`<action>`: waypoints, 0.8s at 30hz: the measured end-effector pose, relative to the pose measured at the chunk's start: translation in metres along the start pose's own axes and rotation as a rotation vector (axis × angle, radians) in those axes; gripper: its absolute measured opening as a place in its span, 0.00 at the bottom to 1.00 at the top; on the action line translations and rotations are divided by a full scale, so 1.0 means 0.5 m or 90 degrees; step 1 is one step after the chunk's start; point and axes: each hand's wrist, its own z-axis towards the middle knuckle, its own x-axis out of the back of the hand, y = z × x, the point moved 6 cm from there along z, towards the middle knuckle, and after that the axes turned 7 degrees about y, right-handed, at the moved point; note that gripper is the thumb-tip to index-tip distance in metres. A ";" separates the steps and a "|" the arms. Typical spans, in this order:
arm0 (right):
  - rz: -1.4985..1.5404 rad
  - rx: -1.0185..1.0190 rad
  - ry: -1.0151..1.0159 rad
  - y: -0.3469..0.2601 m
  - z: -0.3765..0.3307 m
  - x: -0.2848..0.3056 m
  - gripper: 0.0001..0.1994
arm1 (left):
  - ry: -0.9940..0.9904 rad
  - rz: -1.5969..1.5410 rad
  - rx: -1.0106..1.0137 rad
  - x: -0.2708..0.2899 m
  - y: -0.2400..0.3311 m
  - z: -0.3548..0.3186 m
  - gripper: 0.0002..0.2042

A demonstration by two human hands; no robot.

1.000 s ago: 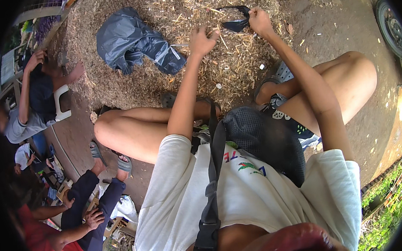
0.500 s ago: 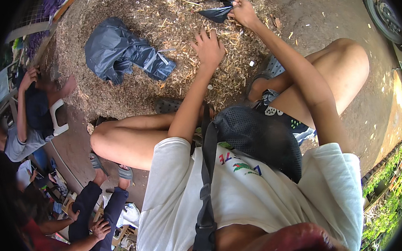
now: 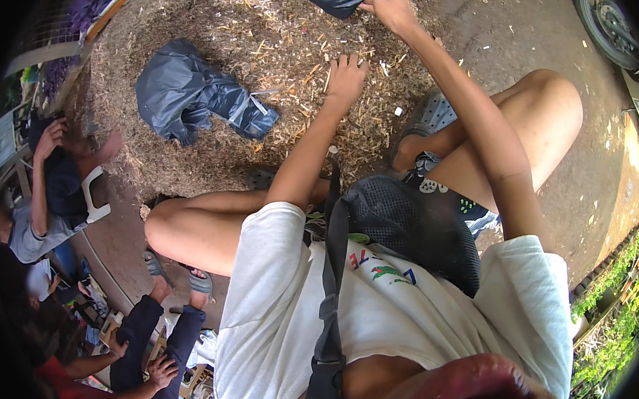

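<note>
My right hand [image 3: 389, 1] reaches far forward and grips the edge of a small black plastic bag [image 3: 338, 2], which hangs limp over a heap of dry straw-like mulch [image 3: 237, 51]. My left hand [image 3: 344, 79] rests palm down on the mulch nearer to me, fingers spread, holding nothing. A larger crumpled dark grey plastic bag [image 3: 196, 97] lies on the heap to the left of my left hand. I am crouched with both knees bent, and a black mesh pouch [image 3: 416, 230] hangs at my chest.
Bare dirt ground [image 3: 544, 47] lies to the right, with a vehicle tyre [image 3: 601, 14] at the upper right edge. Other people [image 3: 48, 194] sit at the left near a white plastic chair [image 3: 96, 198]. Green plants [image 3: 626, 305] edge the lower right.
My right hand has carried the small black bag farther forward over the heap. My left hand has dropped from a raised position down onto the mulch.
</note>
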 end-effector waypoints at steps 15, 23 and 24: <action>-0.459 -0.051 -0.228 0.098 -0.055 -0.017 0.12 | -0.098 -0.900 0.697 0.175 -0.281 -0.127 0.43; -0.594 0.068 -0.209 0.024 -0.095 -0.010 0.21 | 0.057 -1.183 0.681 0.153 -0.275 -0.081 0.39; -0.578 0.070 -0.222 0.022 -0.098 -0.013 0.21 | 0.071 -1.161 0.721 0.150 -0.275 -0.079 0.42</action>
